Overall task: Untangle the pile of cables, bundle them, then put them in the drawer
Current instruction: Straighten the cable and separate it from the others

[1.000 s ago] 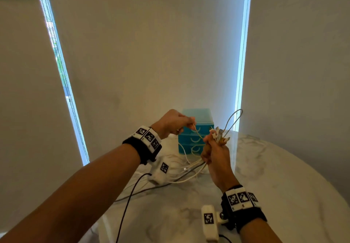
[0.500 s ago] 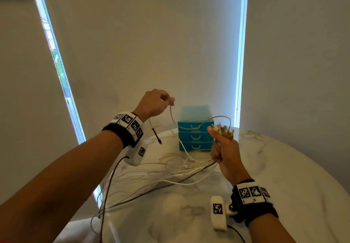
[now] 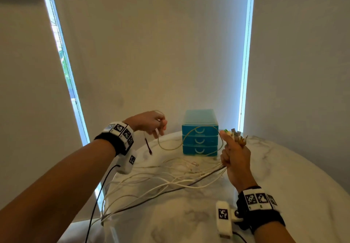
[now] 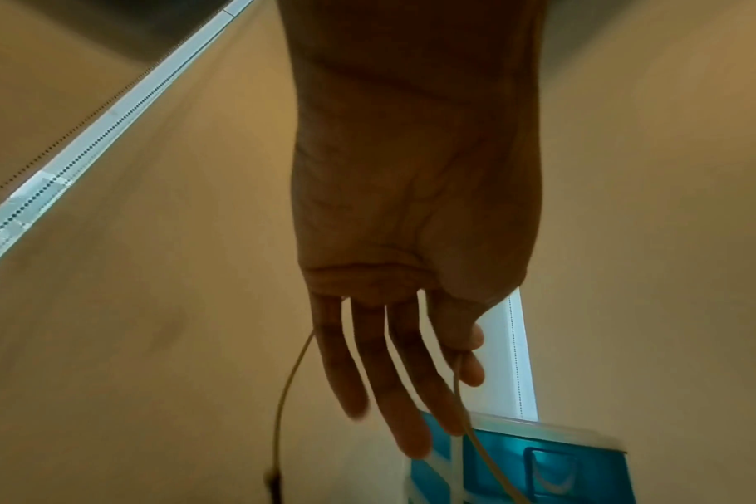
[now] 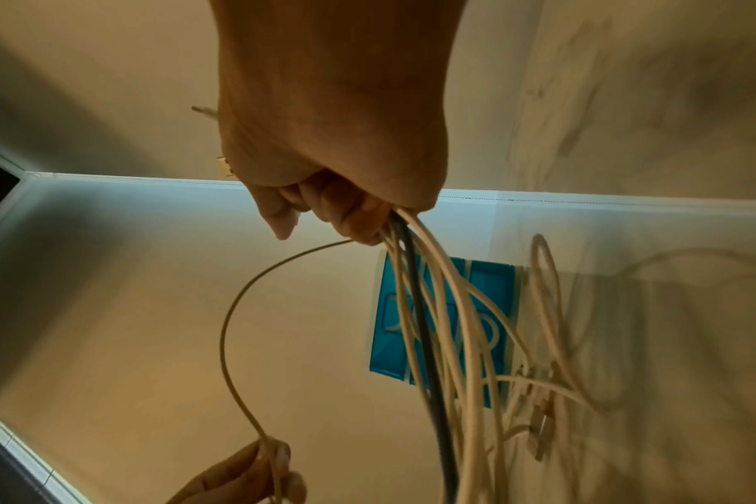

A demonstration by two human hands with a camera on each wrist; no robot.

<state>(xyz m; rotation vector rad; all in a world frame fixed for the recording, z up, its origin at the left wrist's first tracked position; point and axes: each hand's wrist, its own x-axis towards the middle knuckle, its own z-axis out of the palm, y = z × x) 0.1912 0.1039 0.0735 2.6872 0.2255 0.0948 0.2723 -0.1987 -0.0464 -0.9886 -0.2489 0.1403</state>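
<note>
My right hand [image 3: 233, 152] is fisted round a bundle of white and grey cables [image 5: 428, 307], their plugs [image 3: 234, 134] sticking up above the fist. The rest of the cables [image 3: 166, 178] trail left across the marble table [image 3: 287, 170]. My left hand [image 3: 160, 127] is raised to the left and pinches a thin beige cable [image 3: 170, 149] between thumb and forefinger [image 4: 462, 361]. That cable sags in a loop in front of the blue drawer unit [image 3: 199, 135] and runs to my right hand. Its dark plug [image 3: 150, 152] dangles below my left hand. All three drawers are closed.
The drawer unit stands at the table's far edge against pale window blinds [image 3: 151, 53]. Some cables hang over the table's left edge [image 3: 106, 212]. A black lead [image 3: 98, 195] runs down from my left wrist camera.
My left hand drew away from the right, up and to the left, pulling the thin cable out; the loop above my right fist is gone. The cable now sags lower.
</note>
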